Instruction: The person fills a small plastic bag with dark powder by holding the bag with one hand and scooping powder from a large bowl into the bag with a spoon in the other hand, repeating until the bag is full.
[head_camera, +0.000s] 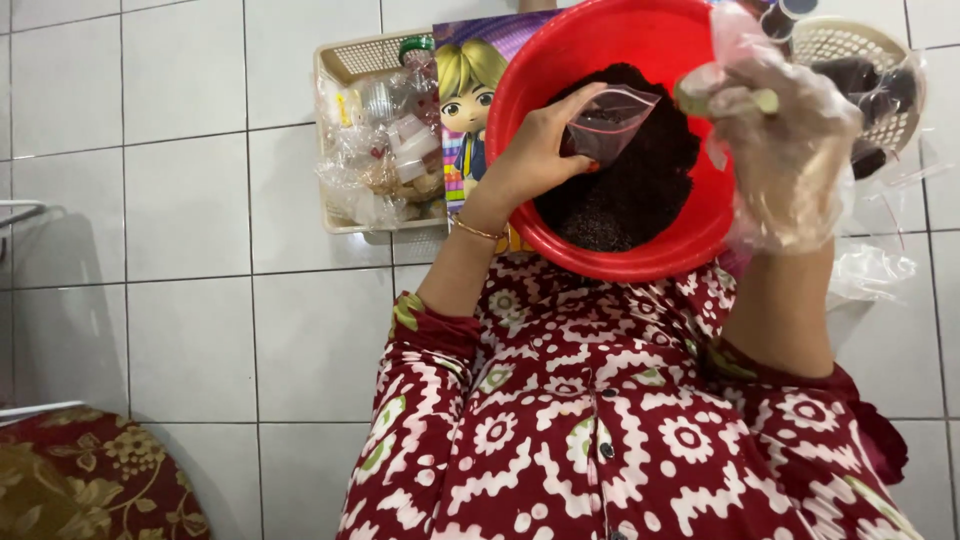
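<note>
Holding a small bag open over the red bowl

Left hand (535, 150) pinches a small clear zip bag (608, 120) by its near edge, fingers closed on the plastic. The bag sits inside the red bowl (530, 235), just above the heap of dark, fine-grained stuff (640, 190) that fills the bowl's lower middle. Its mouth faces right, toward the other hand; its long axis runs roughly left to right, tilted a little upward at the open end.

Right hand (785, 140), in a loose clear plastic glove, is closed around a pale greenish handle (725, 98) that points left at the bag's mouth. The handle's tip is near the bag, not touching it as far as can be seen. The right hand is over the bowl's right rim; the left is the hand on the bag.

Hard to make out: what the handle ends in, since the glove and the fingers cover most of it. Whether the bag holds anything yet is unclear; the dark heap shows through it. The bowl's top edge is cut off by the frame.

Around: white tiled floor (190, 200), a pale basket (345, 60) of small wrapped items to the left, a round woven basket (850, 40) behind the right hand, a patterned cushion (90, 480) at the lower left.
</note>
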